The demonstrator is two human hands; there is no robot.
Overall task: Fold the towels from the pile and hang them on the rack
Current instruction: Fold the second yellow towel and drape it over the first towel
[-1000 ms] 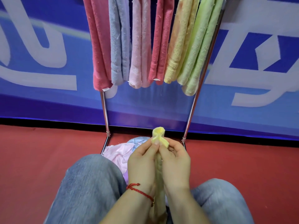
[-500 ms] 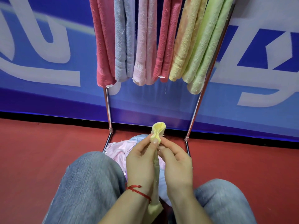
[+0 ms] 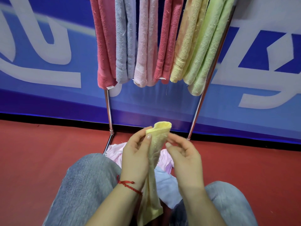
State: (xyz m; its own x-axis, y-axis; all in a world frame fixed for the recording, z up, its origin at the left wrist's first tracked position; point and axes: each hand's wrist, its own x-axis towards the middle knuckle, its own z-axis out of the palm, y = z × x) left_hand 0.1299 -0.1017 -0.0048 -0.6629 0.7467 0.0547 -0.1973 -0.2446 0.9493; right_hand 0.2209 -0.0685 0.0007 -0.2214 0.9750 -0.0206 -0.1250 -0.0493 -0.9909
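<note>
Head view: a yellow towel [image 3: 154, 160], folded lengthwise into a narrow strip, is held upright between the knees, its looped top edge raised above both hands. It is pinched near the top by the left hand [image 3: 136, 160], thumb pressed against the cloth; a red string bracelet [image 3: 128, 185] is worn on that wrist. The right hand [image 3: 184, 162] is held just beside the strip with fingers loosely curled — blurred, so whether the cloth is touched cannot be told. Under the hands, a pile of pink and pale blue towels [image 3: 164, 181] is seen on the red floor [image 3: 40, 160]. Beyond, the chrome rack [image 3: 108, 115] is hung with folded towels [image 3: 162, 39] — red, grey-blue, pink, red, yellow, green — before a blue banner [image 3: 48, 95].
</note>
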